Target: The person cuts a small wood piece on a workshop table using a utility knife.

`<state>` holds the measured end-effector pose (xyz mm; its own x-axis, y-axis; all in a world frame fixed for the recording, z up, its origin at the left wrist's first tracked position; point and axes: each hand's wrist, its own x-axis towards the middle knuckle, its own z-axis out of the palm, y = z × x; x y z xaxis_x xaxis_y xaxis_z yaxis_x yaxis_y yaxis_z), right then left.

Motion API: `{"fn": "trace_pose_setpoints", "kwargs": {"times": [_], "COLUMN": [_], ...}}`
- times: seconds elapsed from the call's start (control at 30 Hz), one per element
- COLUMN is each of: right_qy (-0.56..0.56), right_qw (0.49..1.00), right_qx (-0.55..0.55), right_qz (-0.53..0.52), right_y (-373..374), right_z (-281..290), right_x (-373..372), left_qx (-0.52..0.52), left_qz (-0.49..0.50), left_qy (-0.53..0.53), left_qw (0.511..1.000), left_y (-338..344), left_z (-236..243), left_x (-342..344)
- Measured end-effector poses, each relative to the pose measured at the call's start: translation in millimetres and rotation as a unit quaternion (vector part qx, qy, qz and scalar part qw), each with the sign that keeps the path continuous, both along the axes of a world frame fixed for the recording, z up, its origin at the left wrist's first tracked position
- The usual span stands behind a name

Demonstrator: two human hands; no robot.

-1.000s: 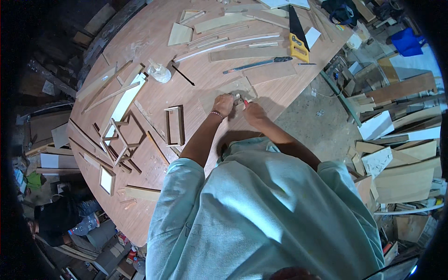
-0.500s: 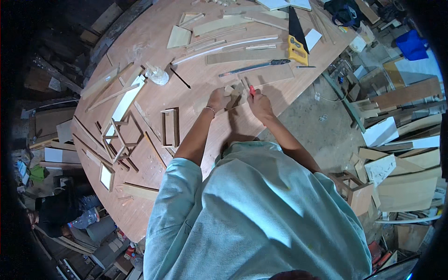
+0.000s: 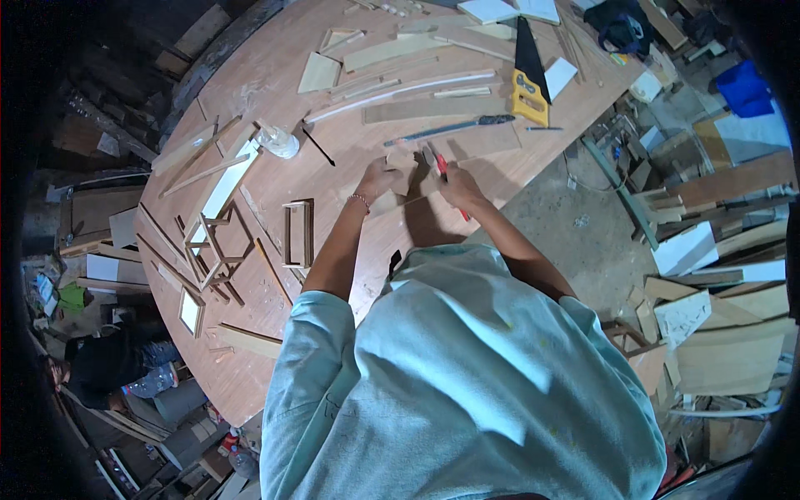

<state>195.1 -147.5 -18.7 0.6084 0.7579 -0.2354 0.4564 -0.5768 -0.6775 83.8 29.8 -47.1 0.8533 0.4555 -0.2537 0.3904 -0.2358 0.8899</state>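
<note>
Head camera: I see the left hand (image 3: 377, 179) with its fingers gripping a small tan piece (image 3: 399, 160), while the right hand (image 3: 460, 185), apart from it, is closed around a red-handled tool (image 3: 442, 165). The piece looks flat and matt, angular at its edge, above the table's near edge; its underside is hidden from me. On the reddish-brown table (image 3: 242, 100) lie a yellow-handled saw (image 3: 530, 100), wooden strips (image 3: 433, 109) and a small rectangular frame (image 3: 287, 237). Beyond, I make out grey floor (image 3: 558, 242), stacked boards (image 3: 725, 358) and another person (image 3: 104, 367).
</note>
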Motion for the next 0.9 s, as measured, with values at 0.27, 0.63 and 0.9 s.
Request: {"fn": "trace_pose_setpoints", "kwargs": {"times": [0.27, 0.63, 0.9], "right_qy": [-0.042, -0.082, -0.104], "right_qw": [0.985, 0.990, 0.990], "right_qx": [-0.046, -0.079, -0.092], "right_qz": [0.164, 0.086, -0.011], "right_y": [-19, -14, -23], "right_z": [-8, -17, -24], "right_x": [-33, -12, -6], "left_qx": [0.175, 0.124, 0.044], "left_qz": [0.049, -0.002, 0.002], "left_qy": [0.060, 0.054, 0.056], "left_qw": [0.982, 0.991, 0.997], "left_y": [24, 18, 26], "left_z": [7, 28, 7], "left_x": [-7, 9, -6]}}
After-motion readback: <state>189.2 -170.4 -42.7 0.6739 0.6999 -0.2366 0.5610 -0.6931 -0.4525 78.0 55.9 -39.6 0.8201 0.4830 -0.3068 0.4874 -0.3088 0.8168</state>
